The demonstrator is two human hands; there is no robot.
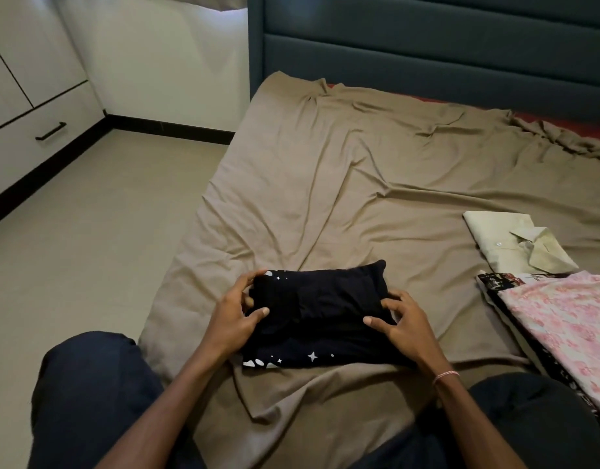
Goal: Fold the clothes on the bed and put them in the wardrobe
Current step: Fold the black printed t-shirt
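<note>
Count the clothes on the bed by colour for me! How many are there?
black garment with white stars: 1
cream shirt: 1
pink flowery garment: 1
black-and-white patterned garment, under the pink one: 1
Total: 4

trousers (pixel 88 387): dark navy | thread band (pixel 446 376): right wrist (pink and white)

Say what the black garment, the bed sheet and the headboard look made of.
Black garment: soft matte cloth, probably cotton knit; it folds limply. Bed sheet: thin matte woven fabric, finely creased. Headboard: padded teal upholstery, fabric or faux leather, unclear; horizontal channels.
</note>
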